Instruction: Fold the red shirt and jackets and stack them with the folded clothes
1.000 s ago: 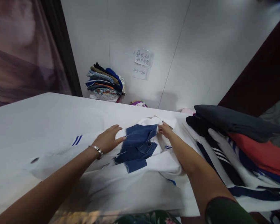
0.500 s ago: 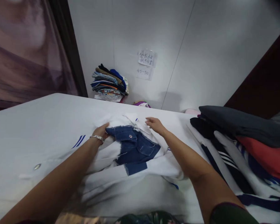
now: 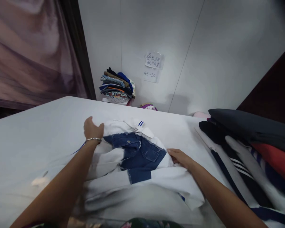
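A white garment [image 3: 109,161] with dark blue denim panels, frayed seams and blue stripes on its collar lies rumpled on the white table [image 3: 47,117]. At its upper left, my left hand [image 3: 92,129], wearing a silver bracelet, is raised with thumb and fingers apart and nothing between them. On the other side, my right hand [image 3: 179,157] has its fingers closed on the garment's edge beside the denim panel. White sleeve cloth spreads below that hand toward the front edge.
Piled folded clothes [image 3: 258,126] in dark grey, red, white and navy cover the right side. A stack of folded clothes [image 3: 117,85] stands beyond the far edge, by the wall. Handwritten paper signs [image 3: 153,60] hang there. A pinkish curtain [image 3: 30,53] is at the left.
My left hand has let go of the garment and moved up and left. My right hand has come down from the collar to the garment's right edge. The camera view has shifted slightly.
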Demonstrator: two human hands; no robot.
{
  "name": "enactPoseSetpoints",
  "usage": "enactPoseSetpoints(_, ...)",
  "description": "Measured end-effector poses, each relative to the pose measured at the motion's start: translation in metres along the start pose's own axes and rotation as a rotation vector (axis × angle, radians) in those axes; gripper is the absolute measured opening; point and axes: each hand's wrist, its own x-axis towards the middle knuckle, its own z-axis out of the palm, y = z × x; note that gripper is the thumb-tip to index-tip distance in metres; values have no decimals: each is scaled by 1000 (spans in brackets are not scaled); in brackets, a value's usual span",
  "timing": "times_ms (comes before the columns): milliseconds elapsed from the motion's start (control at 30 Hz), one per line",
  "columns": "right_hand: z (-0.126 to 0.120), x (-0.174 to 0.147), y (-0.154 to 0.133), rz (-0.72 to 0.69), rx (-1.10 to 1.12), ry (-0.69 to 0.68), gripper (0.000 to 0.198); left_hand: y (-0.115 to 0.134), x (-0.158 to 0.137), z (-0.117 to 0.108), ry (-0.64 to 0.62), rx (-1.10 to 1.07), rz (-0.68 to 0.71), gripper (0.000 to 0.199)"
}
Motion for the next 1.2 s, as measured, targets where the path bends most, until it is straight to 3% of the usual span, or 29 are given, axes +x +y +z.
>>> enactPoseSetpoints(67, 6, 7, -5, 60, 97, 21, 40, 18, 6, 5, -47, 156, 228, 56)
enactPoseSetpoints(133, 15, 15, -10, 106, 210, 40, 39, 35, 13, 15, -244, 359, 370, 48)
enactPoseSetpoints(200, 26, 21, -12, 150, 297, 6, 41, 45, 19, 28, -454, 508, 363, 46)
enactPoseSetpoints(300, 38, 19, -13, 172, 328, -110, 43, 43, 23, 45, -616, 587, 309, 40)
enactPoseSetpoints(400, 46, -1, -19, 8, 252, -152, 46, 29, 22, 52, -699, 616, 304, 44)
enactPoseSetpoints(500, 54, -37, -29, -208, 31, -149, 45, 17, 20, 48, -770, 638, 290, 51)
enactPoseSetpoints(600, 66, -68, -36, -374, -214, -272, 33, 10, 18, 33, -842, 620, 303, 39)
enactPoseSetpoints(700, 74, -76, -32, -346, -220, -361, 29, 7, 15, 14, -864, 564, 336, 29)
enactPoseSetpoints(867, 76, -47, -17, -146, 86, -66, 39, 4, 9, -15, -768, 402, 375, 41)
enactPoseSetpoints(1033, 79, -31, -15, -54, 249, -296, 63, 12, -2, -43, -688, -27, 283, 40)
enactPoseSetpoints(1200, 78, -31, -15, -7, 207, -270, 56, 33, -9, -68, -543, -263, 267, 37)
